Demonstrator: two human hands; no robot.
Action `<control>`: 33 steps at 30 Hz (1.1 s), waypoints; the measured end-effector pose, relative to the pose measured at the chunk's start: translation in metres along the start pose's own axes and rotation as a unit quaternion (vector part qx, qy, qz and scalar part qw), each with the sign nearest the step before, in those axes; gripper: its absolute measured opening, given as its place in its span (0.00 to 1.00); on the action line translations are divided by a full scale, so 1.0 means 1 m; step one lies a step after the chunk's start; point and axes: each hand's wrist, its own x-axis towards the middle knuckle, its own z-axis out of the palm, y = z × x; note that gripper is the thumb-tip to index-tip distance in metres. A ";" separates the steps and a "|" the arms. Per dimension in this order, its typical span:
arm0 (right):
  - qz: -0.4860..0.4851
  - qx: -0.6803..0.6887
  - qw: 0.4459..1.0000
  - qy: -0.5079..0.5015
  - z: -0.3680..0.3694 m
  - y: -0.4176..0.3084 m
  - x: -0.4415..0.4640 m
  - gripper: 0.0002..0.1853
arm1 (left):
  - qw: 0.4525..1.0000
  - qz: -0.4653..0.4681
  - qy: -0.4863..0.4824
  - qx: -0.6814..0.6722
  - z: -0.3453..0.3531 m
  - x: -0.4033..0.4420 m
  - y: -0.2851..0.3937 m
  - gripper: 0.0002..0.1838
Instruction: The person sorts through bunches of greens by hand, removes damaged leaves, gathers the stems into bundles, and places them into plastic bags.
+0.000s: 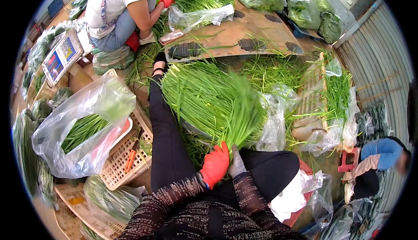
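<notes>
My left hand (215, 166), in a red glove, is closed on the base of a bunch of garlic chives (241, 113), low between my knees. My right hand (237, 163), in a grey glove, grips the same stem ends from the other side. The bunch's leaves stand up and away from me, blurred by motion. Just beyond, touching the bunch, a big heap of garlic chives (196, 92) lies between my legs. Clear plastic (275, 122) is crumpled at the heap's right side.
Left, a clear bag (104, 98) of chives rests on a plastic crate (126, 166) with an orange-handled knife (130, 160). A scale (63, 57) stands behind. A co-worker (117, 13) crouches at chives, upper left. Another person (376, 161) sits right, near a plastic basket (309, 100).
</notes>
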 end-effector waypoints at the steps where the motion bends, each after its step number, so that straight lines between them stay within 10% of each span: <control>1: 0.007 0.025 0.999 -0.040 0.010 -0.002 -0.010 0.37 | 0.999 0.009 0.042 0.030 -0.002 -0.001 0.005 0.26; 6: -0.061 0.039 0.997 -0.025 -0.014 0.001 -0.001 0.34 | 0.982 0.064 0.124 0.123 -0.016 -0.009 0.010 0.26; 12: -0.129 0.080 0.982 -0.115 -0.003 -0.013 0.001 0.20 | 0.980 0.135 0.109 -0.099 -0.055 -0.021 0.000 0.34; 15: -0.131 0.109 0.985 -0.033 0.006 -0.017 0.001 0.22 | 0.906 0.110 0.060 -0.405 -0.070 -0.030 -0.016 0.40; 17: -0.163 0.013 0.983 -0.087 0.017 -0.026 -0.003 0.23 | 0.748 0.040 0.029 -0.662 -0.065 -0.036 -0.026 0.38; 20: -0.207 0.015 0.976 -0.070 0.034 -0.025 -0.011 0.22 | 0.613 -0.094 0.008 -0.785 -0.046 -0.028 -0.049 0.35; 24: -0.097 -0.049 0.989 -0.103 0.049 -0.026 -0.026 0.27 | 0.563 -0.102 -0.036 -0.819 -0.053 -0.007 -0.072 0.32; 29: -0.154 -0.212 0.954 -0.146 0.122 -0.009 -0.029 0.31 | 0.701 -0.096 0.084 -0.702 -0.143 -0.013 -0.095 0.44; 33: -0.205 -0.369 0.865 -0.271 0.222 0.017 -0.021 0.34 | 0.659 -0.099 0.319 -0.674 -0.181 -0.061 -0.120 0.49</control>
